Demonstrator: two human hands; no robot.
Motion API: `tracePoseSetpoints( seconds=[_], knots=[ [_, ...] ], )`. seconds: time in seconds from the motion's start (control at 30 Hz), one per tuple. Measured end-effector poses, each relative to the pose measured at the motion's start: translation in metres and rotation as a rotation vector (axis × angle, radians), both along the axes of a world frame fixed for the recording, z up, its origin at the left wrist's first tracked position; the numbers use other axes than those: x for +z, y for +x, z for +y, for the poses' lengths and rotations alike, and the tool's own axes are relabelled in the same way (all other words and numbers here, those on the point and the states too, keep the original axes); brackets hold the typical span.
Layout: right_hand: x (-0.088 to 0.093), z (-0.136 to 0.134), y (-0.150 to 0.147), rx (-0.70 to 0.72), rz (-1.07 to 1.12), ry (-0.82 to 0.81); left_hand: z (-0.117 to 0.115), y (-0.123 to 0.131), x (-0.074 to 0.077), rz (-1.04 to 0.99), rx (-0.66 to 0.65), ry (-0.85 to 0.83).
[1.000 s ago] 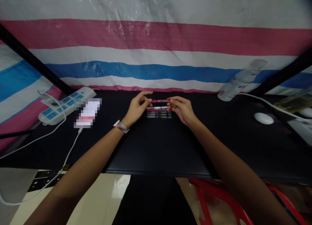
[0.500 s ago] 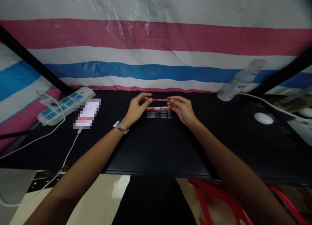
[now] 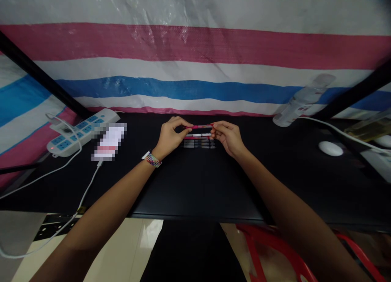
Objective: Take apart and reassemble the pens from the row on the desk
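Observation:
Between my two hands a red pen [image 3: 202,127] lies crosswise. My left hand [image 3: 172,135] pinches its left end between thumb and fingers. The fingertips of my right hand [image 3: 228,136] are closed on its right end. Just nearer to me is a white-and-red pen [image 3: 200,135], its right end close to my right fingers. Below that, several dark-and-clear pens [image 3: 199,144] lie side by side in a row on the black table [image 3: 198,180]. My fingers cover the ends of the red pen.
At left are a white power strip [image 3: 85,131], a blurred-out phone [image 3: 110,141] on a charging cable [image 3: 88,188]. A clear bottle [image 3: 301,100], a white mouse [image 3: 330,148] and a cable [image 3: 342,133] are at right. Striped sheeting [image 3: 195,49] hangs behind; a red stool [image 3: 275,249] stands below.
My left thumb and fingers have closed onto the left end of the red pen, where the fingers were more spread before. My right hand has barely moved.

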State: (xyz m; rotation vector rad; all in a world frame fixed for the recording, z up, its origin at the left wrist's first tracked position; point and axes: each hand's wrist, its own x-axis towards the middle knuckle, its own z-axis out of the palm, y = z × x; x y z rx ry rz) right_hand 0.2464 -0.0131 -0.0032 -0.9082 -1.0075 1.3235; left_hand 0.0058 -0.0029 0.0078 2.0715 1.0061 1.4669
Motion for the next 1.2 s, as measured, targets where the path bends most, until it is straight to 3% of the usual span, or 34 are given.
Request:
tracePoseSetpoints(
  seconds=[0.07,0.23,0.37,0.73,0.97,1.2],
  knots=[
    [0.001,0.0,0.0,0.006,0.0,-0.005,0.001,0.0,-0.001,-0.005,-0.001,-0.013],
    [0.003,-0.002,0.001,0.015,-0.01,0.03,0.011,0.0,-0.013,-0.191,-0.087,-0.278],
    [0.003,-0.003,-0.001,0.016,0.011,0.059,0.014,-0.003,-0.016,-0.225,-0.099,-0.363],
    [0.001,-0.002,0.001,0.031,0.006,0.019,0.009,-0.001,-0.009,-0.23,-0.088,-0.293],
    [0.009,-0.005,-0.002,0.221,0.23,-0.19,0.01,-0.002,-0.012,-0.263,-0.07,-0.246],
    [0.013,-0.011,-0.006,0.302,0.358,-0.229,0.011,-0.003,-0.014,-0.24,-0.052,-0.234]
  ],
)
